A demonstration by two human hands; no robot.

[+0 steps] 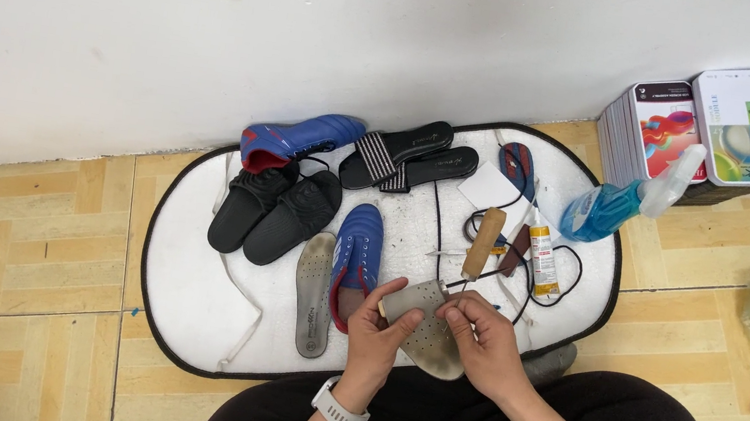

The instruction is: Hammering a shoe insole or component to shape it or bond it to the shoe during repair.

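We saw the left hand (378, 330) and the right hand (484, 338) both closed on a grey perforated insole (422, 330), held just above the lap at the near edge of a white mat (189, 282). The insole's long axis ran slantwise, one end pointing up and left toward the wall, the other down and right toward the person. The left hand pinched the upper left end, thumb on top; the right hand gripped the right edge, its fingers curled over. Whether the right fingers also held a needle or thread we could not tell; a thin dark line ran up from them. The insole's lower end was partly hidden behind the right hand.

On the mat lay a second grey insole (314, 295), lengthwise toward the wall, touching a blue shoe (356, 262). Another blue shoe (297, 141) lay beside black slides (277, 211) and striped sandals (402, 156). A wooden-handled awl (484, 242) and a glue tube (542, 259) lay just beyond the hands, with a black cord looped round them. A blue spray bottle (626, 202) lay at the mat's right edge, near boxes (699, 129) cut off by the frame.
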